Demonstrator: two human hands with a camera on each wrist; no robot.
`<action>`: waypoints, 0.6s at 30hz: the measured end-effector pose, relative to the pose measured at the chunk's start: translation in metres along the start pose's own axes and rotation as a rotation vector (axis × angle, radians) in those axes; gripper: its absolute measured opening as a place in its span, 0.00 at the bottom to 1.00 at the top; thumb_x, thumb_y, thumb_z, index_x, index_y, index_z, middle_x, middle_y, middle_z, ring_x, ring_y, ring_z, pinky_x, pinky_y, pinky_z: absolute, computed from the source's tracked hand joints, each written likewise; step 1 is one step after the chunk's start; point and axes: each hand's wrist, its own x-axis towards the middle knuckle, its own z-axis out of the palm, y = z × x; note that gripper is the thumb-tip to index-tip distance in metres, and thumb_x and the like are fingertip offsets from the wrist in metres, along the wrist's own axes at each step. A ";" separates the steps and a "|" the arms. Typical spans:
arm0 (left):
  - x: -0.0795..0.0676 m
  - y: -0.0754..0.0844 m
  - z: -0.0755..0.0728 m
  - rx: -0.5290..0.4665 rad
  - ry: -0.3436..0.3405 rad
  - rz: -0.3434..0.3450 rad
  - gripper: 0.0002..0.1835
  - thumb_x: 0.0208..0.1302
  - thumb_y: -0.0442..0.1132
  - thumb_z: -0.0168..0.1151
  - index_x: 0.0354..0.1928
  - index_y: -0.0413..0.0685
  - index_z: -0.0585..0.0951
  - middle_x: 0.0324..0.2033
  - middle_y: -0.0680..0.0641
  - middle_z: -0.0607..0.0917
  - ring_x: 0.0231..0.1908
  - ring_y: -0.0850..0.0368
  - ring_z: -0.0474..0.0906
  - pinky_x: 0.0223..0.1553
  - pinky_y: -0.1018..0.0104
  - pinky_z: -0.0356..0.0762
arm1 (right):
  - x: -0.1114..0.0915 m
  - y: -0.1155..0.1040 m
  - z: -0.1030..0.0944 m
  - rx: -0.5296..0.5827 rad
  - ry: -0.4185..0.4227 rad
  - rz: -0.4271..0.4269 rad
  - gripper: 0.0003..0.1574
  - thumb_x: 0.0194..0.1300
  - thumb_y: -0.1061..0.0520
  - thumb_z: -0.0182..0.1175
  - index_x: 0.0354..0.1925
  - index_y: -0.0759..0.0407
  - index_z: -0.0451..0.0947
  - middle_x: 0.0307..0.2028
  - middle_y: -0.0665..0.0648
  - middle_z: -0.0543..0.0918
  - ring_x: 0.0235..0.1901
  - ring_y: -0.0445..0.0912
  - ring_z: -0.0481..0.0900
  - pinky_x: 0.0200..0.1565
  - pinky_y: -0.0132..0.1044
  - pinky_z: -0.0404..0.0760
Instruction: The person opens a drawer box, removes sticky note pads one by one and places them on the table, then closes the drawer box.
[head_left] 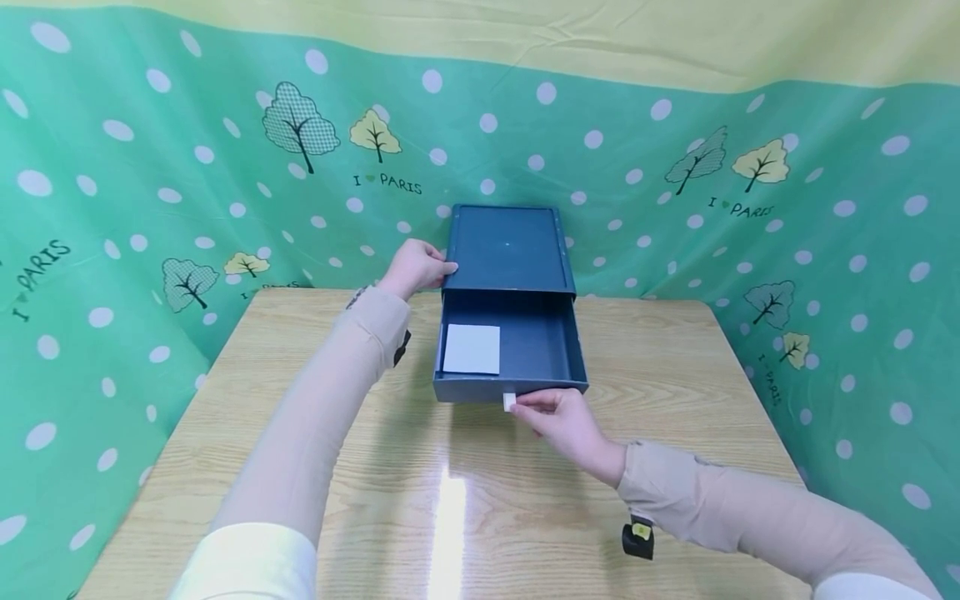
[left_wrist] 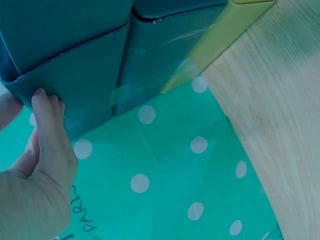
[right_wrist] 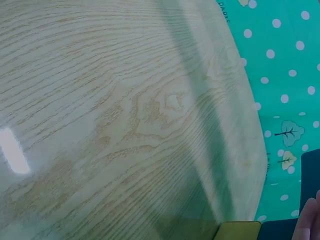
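A dark blue drawer unit [head_left: 506, 246] stands at the back of the table, its top drawer [head_left: 536, 337] pulled out towards me. A flat white square [head_left: 472, 349] lies at the left inside the drawer. My left hand [head_left: 417, 267] holds the unit's upper left edge, thumb over the top. In the left wrist view, that hand's fingers [left_wrist: 47, 115] lie against the blue side. With thumb and forefinger, my right hand [head_left: 566, 423] pinches the small white pull tab [head_left: 510, 402] on the drawer front. Only part of this right hand [right_wrist: 307, 222] shows in the right wrist view.
Below the top drawer, the left wrist view shows another blue tier [left_wrist: 165, 55] and a yellow one [left_wrist: 215, 47] at the bottom. The wooden table [head_left: 360, 500] has a bright light reflection in front. A green dotted curtain [head_left: 495, 142] hangs behind and at both sides.
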 end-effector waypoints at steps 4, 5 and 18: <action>0.000 -0.001 0.000 0.003 0.002 0.002 0.17 0.63 0.42 0.63 0.49 0.39 0.78 0.55 0.44 0.76 0.49 0.51 0.79 0.51 0.61 0.80 | -0.001 -0.002 -0.006 -0.041 -0.102 -0.048 0.13 0.63 0.57 0.62 0.41 0.67 0.84 0.36 0.62 0.87 0.26 0.41 0.79 0.32 0.37 0.84; 0.000 -0.001 0.000 0.003 0.002 0.002 0.17 0.63 0.42 0.63 0.49 0.39 0.78 0.55 0.44 0.77 0.49 0.51 0.79 0.51 0.61 0.80 | -0.001 -0.002 -0.007 -0.058 -0.133 -0.060 0.13 0.63 0.58 0.62 0.40 0.67 0.84 0.36 0.62 0.87 0.27 0.41 0.80 0.33 0.38 0.85; 0.000 -0.002 0.001 0.006 0.005 0.006 0.17 0.63 0.43 0.63 0.49 0.40 0.79 0.54 0.44 0.77 0.47 0.52 0.79 0.51 0.62 0.80 | 0.007 -0.012 -0.020 -0.310 -0.462 -0.202 0.09 0.65 0.58 0.59 0.37 0.60 0.84 0.31 0.52 0.85 0.30 0.42 0.79 0.32 0.28 0.79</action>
